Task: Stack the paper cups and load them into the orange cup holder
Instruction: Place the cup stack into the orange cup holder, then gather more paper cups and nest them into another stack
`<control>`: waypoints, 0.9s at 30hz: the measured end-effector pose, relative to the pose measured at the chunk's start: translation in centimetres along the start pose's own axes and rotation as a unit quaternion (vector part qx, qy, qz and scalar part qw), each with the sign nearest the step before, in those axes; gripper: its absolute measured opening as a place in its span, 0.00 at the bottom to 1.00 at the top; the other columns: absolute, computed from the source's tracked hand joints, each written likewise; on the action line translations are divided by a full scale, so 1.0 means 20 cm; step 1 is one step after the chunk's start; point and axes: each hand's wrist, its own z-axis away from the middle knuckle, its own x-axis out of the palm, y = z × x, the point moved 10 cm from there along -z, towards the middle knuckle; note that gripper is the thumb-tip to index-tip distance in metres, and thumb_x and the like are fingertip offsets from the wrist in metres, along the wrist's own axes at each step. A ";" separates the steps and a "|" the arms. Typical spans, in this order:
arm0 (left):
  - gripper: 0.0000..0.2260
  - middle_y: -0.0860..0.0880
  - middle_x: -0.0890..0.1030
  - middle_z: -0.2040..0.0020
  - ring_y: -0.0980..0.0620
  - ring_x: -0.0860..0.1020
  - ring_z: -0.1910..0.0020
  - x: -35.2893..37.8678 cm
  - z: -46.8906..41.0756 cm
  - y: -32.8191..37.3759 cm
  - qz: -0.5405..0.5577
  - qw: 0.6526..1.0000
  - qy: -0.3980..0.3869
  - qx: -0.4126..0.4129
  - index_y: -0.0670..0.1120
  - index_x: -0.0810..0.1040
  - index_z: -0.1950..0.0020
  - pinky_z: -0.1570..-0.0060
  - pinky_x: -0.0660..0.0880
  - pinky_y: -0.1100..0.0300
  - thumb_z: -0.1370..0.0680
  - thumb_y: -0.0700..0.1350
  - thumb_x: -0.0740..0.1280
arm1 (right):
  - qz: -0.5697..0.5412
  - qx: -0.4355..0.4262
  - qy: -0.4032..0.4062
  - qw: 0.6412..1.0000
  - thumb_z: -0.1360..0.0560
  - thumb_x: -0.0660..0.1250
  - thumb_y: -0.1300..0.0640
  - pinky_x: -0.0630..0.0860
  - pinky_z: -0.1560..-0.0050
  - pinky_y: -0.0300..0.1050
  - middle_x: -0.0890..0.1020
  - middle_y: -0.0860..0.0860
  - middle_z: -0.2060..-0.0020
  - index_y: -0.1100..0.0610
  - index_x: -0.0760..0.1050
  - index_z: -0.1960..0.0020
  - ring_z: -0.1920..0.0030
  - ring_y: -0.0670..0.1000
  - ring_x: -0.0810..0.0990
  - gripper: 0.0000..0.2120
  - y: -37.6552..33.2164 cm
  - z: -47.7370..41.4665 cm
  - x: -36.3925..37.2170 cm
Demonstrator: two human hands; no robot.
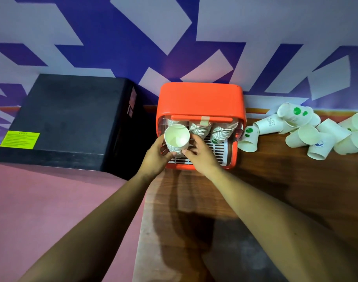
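Pinching the stack of paper cups (177, 139) from both sides, the left grip (155, 153) and right grip (200, 153) curl round its lower part at the left bay of the orange cup holder (200, 98). The stack's open mouth faces up. The step seems to call for keeping the stack straight and easing it in evenly beside the neighbouring stacks (221, 133). Right of the holder, loose cups (296, 129) litter the tabletop (275, 190); left of it stands a black box (68, 119). Nothing visibly blocks the bay.
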 end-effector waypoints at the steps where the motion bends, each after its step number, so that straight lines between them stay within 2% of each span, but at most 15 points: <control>1: 0.28 0.52 0.77 0.33 0.57 0.75 0.34 0.01 0.00 0.00 0.005 1.000 0.002 -0.002 0.47 0.69 0.27 0.32 0.72 0.55 0.25 0.37 0.73 | -0.005 -0.002 0.001 1.000 0.24 0.68 0.60 0.76 0.39 0.49 0.77 0.45 0.43 0.48 0.63 0.26 0.42 0.48 0.79 0.29 0.00 0.00 0.00; 5: 0.28 0.53 0.76 0.34 0.57 0.75 0.34 0.04 -0.01 0.02 0.012 1.000 0.003 -0.007 0.48 0.69 0.27 0.32 0.72 0.57 0.24 0.36 0.72 | -0.019 -0.005 0.008 1.000 0.23 0.68 0.61 0.75 0.37 0.48 0.77 0.43 0.42 0.47 0.63 0.25 0.41 0.45 0.78 0.29 0.02 0.00 -0.02; 10: 0.28 0.53 0.77 0.34 0.57 0.75 0.34 0.05 0.00 0.01 -0.016 1.000 0.001 -0.009 0.51 0.69 0.27 0.33 0.73 0.56 0.24 0.41 0.73 | -0.016 -0.015 0.006 1.000 0.22 0.66 0.62 0.74 0.47 0.33 0.75 0.43 0.41 0.49 0.62 0.25 0.44 0.42 0.77 0.29 -0.02 0.03 -0.03; 12: 0.27 0.53 0.78 0.35 0.57 0.75 0.35 0.04 0.02 0.01 -0.035 0.999 -0.005 -0.011 0.50 0.70 0.28 0.35 0.74 0.57 0.25 0.42 0.74 | 0.005 -0.007 0.005 1.000 0.22 0.66 0.60 0.73 0.45 0.37 0.76 0.46 0.38 0.51 0.63 0.26 0.42 0.45 0.77 0.27 -0.02 0.05 -0.04; 14: 0.25 0.54 0.77 0.39 0.57 0.76 0.39 0.02 0.06 0.02 -0.055 0.998 -0.003 -0.021 0.46 0.71 0.30 0.41 0.74 0.67 0.25 0.41 0.74 | 0.030 0.007 0.016 0.999 0.22 0.66 0.58 0.73 0.41 0.42 0.74 0.52 0.33 0.55 0.65 0.27 0.36 0.50 0.76 0.24 -0.01 0.09 -0.08; 15: 0.23 0.53 0.76 0.40 0.56 0.76 0.41 0.00 0.08 0.03 -0.066 0.997 0.005 -0.030 0.44 0.71 0.31 0.44 0.74 0.68 0.24 0.41 0.73 | 0.045 0.014 0.023 0.999 0.22 0.66 0.57 0.73 0.38 0.45 0.74 0.52 0.32 0.56 0.66 0.28 0.35 0.50 0.75 0.23 0.00 0.12 -0.12; 18: 0.19 0.49 0.77 0.43 0.52 0.79 0.47 -0.03 0.16 0.04 -0.134 0.990 0.015 -0.034 0.44 0.73 0.35 0.48 0.75 0.62 0.24 0.43 0.72 | 0.098 0.009 0.044 0.994 0.22 0.67 0.56 0.74 0.37 0.48 0.76 0.52 0.35 0.56 0.70 0.31 0.37 0.51 0.76 0.20 0.01 0.24 -0.26; 21: 0.14 0.48 0.78 0.46 0.50 0.80 0.51 0.06 0.24 0.10 -0.200 0.980 -0.018 -0.006 0.44 0.77 0.40 0.51 0.74 0.61 0.24 0.45 0.72 | 0.156 -0.002 0.066 0.985 0.23 0.67 0.56 0.75 0.38 0.50 0.78 0.52 0.38 0.56 0.73 0.34 0.37 0.52 0.77 0.18 0.04 0.39 -0.46; 25: 0.10 0.47 0.79 0.48 0.49 0.81 0.53 0.34 0.28 0.26 -0.245 0.964 -0.098 0.037 0.43 0.78 0.45 0.51 0.78 0.57 0.24 0.46 0.71 | 0.312 0.046 0.093 0.944 0.22 0.65 0.52 0.74 0.37 0.46 0.73 0.49 0.33 0.52 0.70 0.31 0.34 0.50 0.73 0.20 0.15 0.55 -0.80; 27: 0.10 0.47 0.79 0.48 0.49 0.81 0.54 0.50 0.28 0.36 -0.254 0.958 -0.118 0.058 0.43 0.79 0.45 0.52 0.76 0.58 0.24 0.45 0.71 | 0.346 0.057 0.102 0.931 0.21 0.65 0.52 0.73 0.37 0.47 0.72 0.50 0.32 0.52 0.69 0.30 0.34 0.51 0.73 0.21 0.21 0.59 -0.98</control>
